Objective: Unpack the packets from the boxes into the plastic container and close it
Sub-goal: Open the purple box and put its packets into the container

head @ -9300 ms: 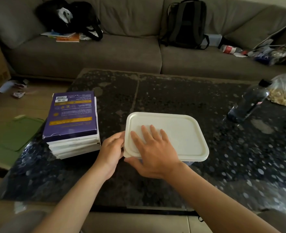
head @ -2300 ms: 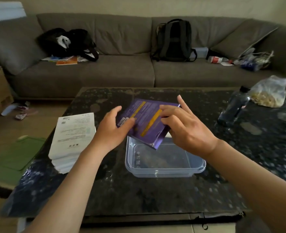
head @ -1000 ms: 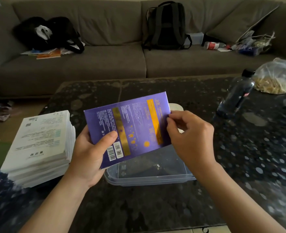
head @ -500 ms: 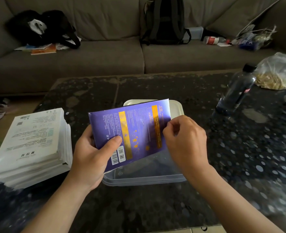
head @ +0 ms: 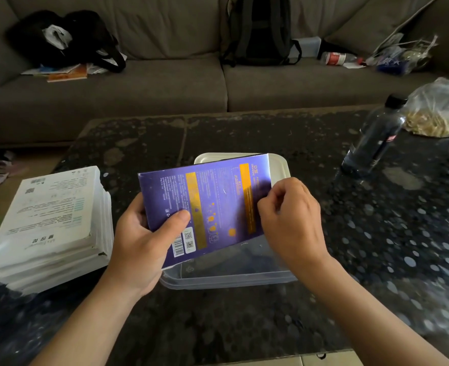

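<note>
A flat purple box (head: 207,204) with orange stripes is held above the clear plastic container (head: 234,273), which stands uncovered on the dark table. My left hand (head: 144,244) grips the box's left end, thumb on its face. My right hand (head: 292,223) has curled fingers pinching the box's right end. The container's white lid (head: 279,165) lies on the table just behind it, mostly hidden by the box. A stack of white boxes (head: 51,228) sits to the left. No packets are visible.
A dark bottle (head: 374,138) and a plastic bag of food (head: 437,112) stand at the table's right rear. Beyond the speckled table (head: 376,233) is a grey sofa (head: 149,85) with a backpack (head: 260,30), a black bag and clutter.
The lid came off the container and lies behind it. I took the purple box off the stack and turned it; my right hand's fingers have closed on its right end.
</note>
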`<state>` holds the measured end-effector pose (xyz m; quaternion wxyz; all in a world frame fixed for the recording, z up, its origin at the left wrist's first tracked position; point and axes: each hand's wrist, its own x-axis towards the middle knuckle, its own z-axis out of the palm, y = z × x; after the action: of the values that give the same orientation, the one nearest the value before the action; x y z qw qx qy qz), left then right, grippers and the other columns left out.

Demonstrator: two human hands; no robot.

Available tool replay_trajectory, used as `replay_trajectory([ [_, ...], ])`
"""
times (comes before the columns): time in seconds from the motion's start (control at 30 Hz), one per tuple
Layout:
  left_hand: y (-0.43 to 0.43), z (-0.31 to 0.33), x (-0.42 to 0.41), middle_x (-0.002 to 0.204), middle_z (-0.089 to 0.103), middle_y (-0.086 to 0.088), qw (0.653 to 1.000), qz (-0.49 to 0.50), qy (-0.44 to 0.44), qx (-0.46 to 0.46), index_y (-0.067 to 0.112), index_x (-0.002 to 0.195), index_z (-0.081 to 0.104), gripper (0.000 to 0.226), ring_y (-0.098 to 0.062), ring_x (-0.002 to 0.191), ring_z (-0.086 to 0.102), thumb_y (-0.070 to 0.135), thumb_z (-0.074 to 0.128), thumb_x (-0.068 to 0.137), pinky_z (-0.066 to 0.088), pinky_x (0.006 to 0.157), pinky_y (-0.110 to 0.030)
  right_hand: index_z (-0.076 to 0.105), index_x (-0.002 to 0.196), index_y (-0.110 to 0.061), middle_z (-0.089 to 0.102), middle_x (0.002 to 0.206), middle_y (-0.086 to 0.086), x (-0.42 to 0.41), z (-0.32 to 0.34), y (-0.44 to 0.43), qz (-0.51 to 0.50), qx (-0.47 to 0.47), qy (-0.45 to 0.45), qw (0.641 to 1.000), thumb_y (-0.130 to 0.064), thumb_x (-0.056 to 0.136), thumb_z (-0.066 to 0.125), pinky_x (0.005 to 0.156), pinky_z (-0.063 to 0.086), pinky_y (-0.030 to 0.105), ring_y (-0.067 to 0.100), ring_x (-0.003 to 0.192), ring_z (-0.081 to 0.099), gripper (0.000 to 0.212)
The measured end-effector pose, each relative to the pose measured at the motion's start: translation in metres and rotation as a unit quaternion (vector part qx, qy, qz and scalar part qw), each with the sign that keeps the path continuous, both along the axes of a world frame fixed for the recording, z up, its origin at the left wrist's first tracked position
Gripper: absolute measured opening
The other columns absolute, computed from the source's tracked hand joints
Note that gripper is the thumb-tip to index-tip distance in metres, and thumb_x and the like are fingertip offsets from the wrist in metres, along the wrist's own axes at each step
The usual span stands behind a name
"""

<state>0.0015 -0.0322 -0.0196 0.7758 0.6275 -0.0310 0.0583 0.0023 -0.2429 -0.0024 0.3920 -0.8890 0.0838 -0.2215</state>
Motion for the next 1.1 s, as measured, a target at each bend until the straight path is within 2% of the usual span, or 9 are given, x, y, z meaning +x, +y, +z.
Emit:
replay_trajectory([
  [0.1,0.004,0.000,0.002,0.098,0.076,-0.011,1.000,-0.002,0.020,-0.011,0.014,0.106,0.065,0.039,-0.032,0.088,0.075,0.017,0.079,0.070,0.063,0.077,-0.046,0.053,0.078,-0.013,0.057,0.072,-0.004,0.000,0.005,-0.002,0.003,0.059,0.023,0.998,-0.013,0.091,0.059,0.059,0.040,0.017,0.013,0.069,0.053,0.014],
  [0.27,0.013,0.001,0.005,0.105,0.075,-0.011,0.999,0.000,0.051,-0.014,0.018,0.110,0.066,0.086,-0.032,0.094,0.075,0.056,0.098,0.040,0.063,0.073,-0.042,0.057,0.081,-0.015,0.061,0.072,-0.006,0.000,0.012,-0.003,0.013,0.104,0.034,0.994,-0.015,0.092,0.056,0.056,0.043,0.022,0.013,0.067,0.055,0.012],
  [0.33,0.015,0.002,0.006,0.106,0.074,-0.011,0.998,-0.001,0.054,-0.018,0.019,0.111,0.066,0.088,-0.033,0.096,0.074,0.058,0.097,0.039,0.063,0.073,-0.042,0.058,0.080,-0.018,0.060,0.069,-0.007,0.003,0.014,-0.006,0.015,0.135,0.034,0.990,-0.014,0.093,0.055,0.053,0.042,0.020,0.008,0.062,0.053,0.013],
  [0.47,0.016,0.002,0.008,0.103,0.075,-0.008,0.999,0.002,0.046,-0.022,0.024,0.105,0.069,0.083,-0.030,0.093,0.075,0.060,0.098,0.037,0.063,0.070,-0.038,0.065,0.086,-0.021,0.072,0.079,-0.004,0.004,0.015,-0.008,0.044,0.224,0.008,0.974,-0.021,0.091,0.066,0.067,0.056,0.032,0.014,0.074,0.069,0.005],
  [0.63,0.013,0.004,0.004,0.100,0.076,-0.008,1.000,-0.011,0.016,-0.018,0.021,0.105,0.067,0.078,-0.029,0.089,0.075,0.055,0.098,0.041,0.062,0.068,-0.037,0.073,0.080,-0.027,0.072,0.069,-0.015,-0.001,0.011,-0.006,0.027,0.155,-0.019,0.987,-0.022,0.087,0.077,0.062,0.054,0.018,0.001,0.066,0.068,0.010],
  [0.73,0.013,0.001,0.006,0.096,0.076,-0.008,1.000,-0.012,0.017,-0.018,0.017,0.104,0.066,0.056,-0.028,0.086,0.076,0.033,0.094,0.057,0.062,0.067,-0.037,0.069,0.073,-0.029,0.069,0.066,-0.019,-0.001,0.010,-0.007,0.006,0.136,-0.014,0.991,-0.019,0.091,0.072,0.062,0.053,0.019,0.001,0.066,0.066,0.021],
  [0.87,0.017,0.001,0.008,0.102,0.075,-0.010,0.999,-0.019,0.034,-0.026,0.021,0.104,0.069,0.070,-0.030,0.091,0.075,0.048,0.098,0.046,0.063,0.070,-0.038,0.066,0.074,-0.021,0.068,0.063,-0.012,0.001,0.014,-0.008,0.007,0.157,-0.003,0.988,-0.018,0.092,0.069,0.057,0.050,0.021,0.003,0.060,0.063,0.019],
  [0.97,0.027,-0.003,0.012,0.111,0.073,-0.013,0.996,-0.025,0.068,-0.043,0.017,0.115,0.066,0.063,-0.033,0.100,0.073,0.036,0.091,0.060,0.062,0.079,-0.046,0.064,0.079,-0.004,0.068,0.062,0.001,0.005,0.020,-0.014,0.033,0.277,0.016,0.960,-0.009,0.096,0.063,0.053,0.049,0.032,0.015,0.055,0.061,0.017],
  [1.1,0.034,-0.004,0.016,0.121,0.070,-0.017,0.990,-0.053,0.106,-0.070,0.012,0.132,0.059,0.101,-0.036,0.107,0.071,0.049,0.098,0.046,0.058,0.087,-0.052,0.064,0.086,-0.002,0.065,0.070,0.013,0.006,0.031,-0.022,0.086,0.450,0.080,0.885,-0.007,0.100,0.057,0.052,0.049,0.031,0.022,0.059,0.058,0.017],
])
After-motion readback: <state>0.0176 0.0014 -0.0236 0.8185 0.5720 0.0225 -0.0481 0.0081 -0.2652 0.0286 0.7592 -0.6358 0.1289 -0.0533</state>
